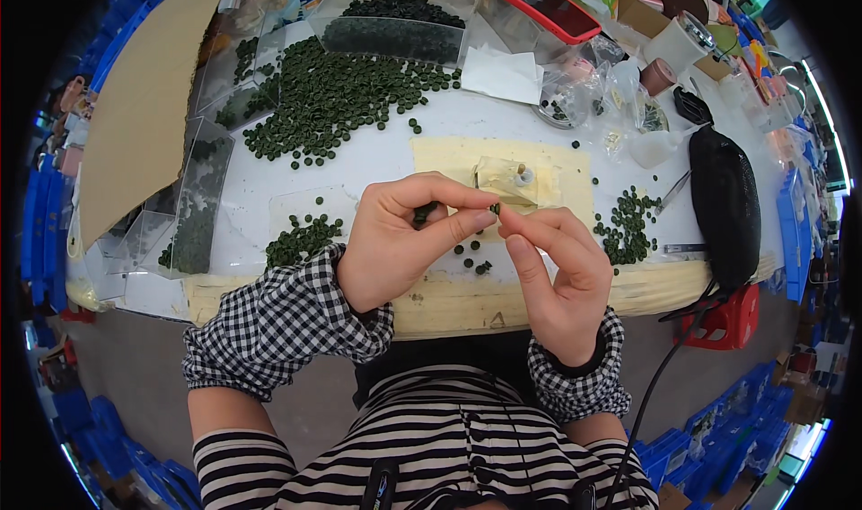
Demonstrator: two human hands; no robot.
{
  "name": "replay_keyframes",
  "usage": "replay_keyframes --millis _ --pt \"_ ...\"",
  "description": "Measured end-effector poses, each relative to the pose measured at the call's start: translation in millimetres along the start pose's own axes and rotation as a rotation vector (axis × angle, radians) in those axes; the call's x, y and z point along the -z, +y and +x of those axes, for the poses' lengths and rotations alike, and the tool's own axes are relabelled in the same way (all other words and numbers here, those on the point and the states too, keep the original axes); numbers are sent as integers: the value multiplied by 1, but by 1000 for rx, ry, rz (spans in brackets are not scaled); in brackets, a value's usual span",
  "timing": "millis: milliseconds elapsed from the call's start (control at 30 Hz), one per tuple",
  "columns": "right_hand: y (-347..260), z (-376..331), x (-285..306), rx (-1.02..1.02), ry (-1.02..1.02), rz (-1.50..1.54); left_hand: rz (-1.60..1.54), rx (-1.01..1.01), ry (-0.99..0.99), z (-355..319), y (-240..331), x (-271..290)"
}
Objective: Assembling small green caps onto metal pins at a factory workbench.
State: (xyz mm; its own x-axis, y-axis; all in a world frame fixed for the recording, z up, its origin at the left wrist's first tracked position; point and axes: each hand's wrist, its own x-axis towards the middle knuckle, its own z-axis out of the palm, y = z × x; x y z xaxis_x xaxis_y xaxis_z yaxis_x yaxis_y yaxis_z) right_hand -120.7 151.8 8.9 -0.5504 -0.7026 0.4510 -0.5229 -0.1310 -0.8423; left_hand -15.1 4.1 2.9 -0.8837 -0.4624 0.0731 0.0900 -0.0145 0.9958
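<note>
The left hand [395,245] grips several small dark green discs [424,212]; the right hand [557,272] pinches one disc [495,208] by its rim at 12 o'clock above the table [377,160]. It seems light, stiff and easily dropped.

bright, even overhead light; soft shadows only; mild glare on the white table [377,155]; strong fisheye bending and black vignette at rim.
</note>
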Motion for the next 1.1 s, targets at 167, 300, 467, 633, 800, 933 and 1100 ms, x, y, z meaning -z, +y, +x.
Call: replay_keyframes --millis 167,300,467,633,800,933,1100 --pt "2 0 2 -21 -14 67 100 -13 12 -1 6 2" --pt "5 -1 0 12 -12 57 55 11 53 -2 9 0" --pt "7 -2 -1 28 3 42 189 -71 55 -1 5 1" --pt "9 -2 -2 39 1 33 158 -116 82 -1 0 1" --pt "10 0 -1 77 -5 -37 165 -122 79 0 -2 1" --pt "13 0 -3 92 -16 -23 197 -145 86 -1 -3 3" --pt "17 -1 -4 51 -25 79 276 -204 77 -1 0 3"
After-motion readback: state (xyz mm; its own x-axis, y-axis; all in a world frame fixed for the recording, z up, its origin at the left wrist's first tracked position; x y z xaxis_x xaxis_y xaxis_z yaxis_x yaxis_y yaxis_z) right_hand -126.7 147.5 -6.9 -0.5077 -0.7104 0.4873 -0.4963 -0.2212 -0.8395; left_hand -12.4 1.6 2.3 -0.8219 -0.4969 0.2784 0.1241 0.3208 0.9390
